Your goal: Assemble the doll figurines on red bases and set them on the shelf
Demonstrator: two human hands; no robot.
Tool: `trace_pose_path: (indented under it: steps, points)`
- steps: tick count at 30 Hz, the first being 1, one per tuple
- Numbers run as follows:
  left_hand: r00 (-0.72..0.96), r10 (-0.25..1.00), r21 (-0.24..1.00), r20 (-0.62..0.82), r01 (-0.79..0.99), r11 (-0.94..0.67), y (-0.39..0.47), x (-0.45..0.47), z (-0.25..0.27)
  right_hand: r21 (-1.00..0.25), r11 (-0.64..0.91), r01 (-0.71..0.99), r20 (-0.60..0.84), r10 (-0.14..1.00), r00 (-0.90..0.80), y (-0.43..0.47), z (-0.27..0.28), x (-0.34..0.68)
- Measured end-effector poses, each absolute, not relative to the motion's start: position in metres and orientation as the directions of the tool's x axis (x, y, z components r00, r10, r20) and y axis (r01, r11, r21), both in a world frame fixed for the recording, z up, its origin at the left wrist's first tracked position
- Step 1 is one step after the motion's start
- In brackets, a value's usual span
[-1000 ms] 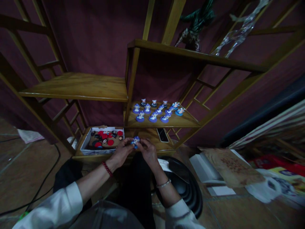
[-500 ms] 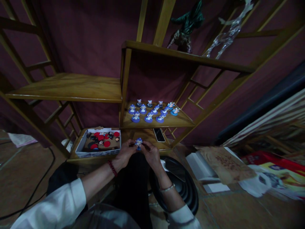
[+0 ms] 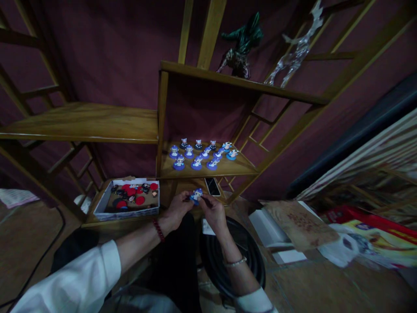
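A small figurine (image 3: 196, 195) with blue-purple hair and a blue base is held between my two hands, just in front of the lower shelf. My left hand (image 3: 178, 209) pinches it from the left. From the right, the fingers of my right hand (image 3: 213, 212) close on it. Beyond them, several similar purple-based figurines (image 3: 196, 162) stand in rows on the middle shelf (image 3: 237, 168), with small dark-based ones behind and blue-based ones at the right. Left of my hands, a shallow cardboard box (image 3: 107, 204) holds red and black figurine pieces (image 3: 140, 200).
A phone (image 3: 213, 187) lies on the bottom shelf. Above stand a green figure statue (image 3: 243, 45) and a clear deer ornament (image 3: 295, 52). A black round stool (image 3: 254, 261) is by my right forearm. Papers (image 3: 270, 228) and plastic bags (image 3: 342, 248) lie on the floor at right.
Both hands have moved slightly right with the figurine, which now leans more to the right. The camera view has shifted, so the shelves appear further left.
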State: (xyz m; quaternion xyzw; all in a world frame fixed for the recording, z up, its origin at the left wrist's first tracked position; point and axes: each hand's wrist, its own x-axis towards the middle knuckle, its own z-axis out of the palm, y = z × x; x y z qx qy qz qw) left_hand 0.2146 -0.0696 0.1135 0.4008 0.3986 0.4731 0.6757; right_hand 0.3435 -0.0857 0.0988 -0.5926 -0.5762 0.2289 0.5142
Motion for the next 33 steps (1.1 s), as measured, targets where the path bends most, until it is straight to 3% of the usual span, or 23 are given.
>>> trace_pose_path:
  steps: [18,33]
  points:
    - [0.159,0.975,0.947,-0.156,-0.255,0.194,-0.063,0.257,0.124,-0.886,0.141,0.442,0.278,0.924,0.263,-0.089,0.111,0.379]
    - [0.182,0.969,0.931,-0.167,-0.296,0.216,-0.059,0.277,0.135,-0.956,0.204,0.213,0.248,0.946,0.207,-0.088,0.110,0.395]
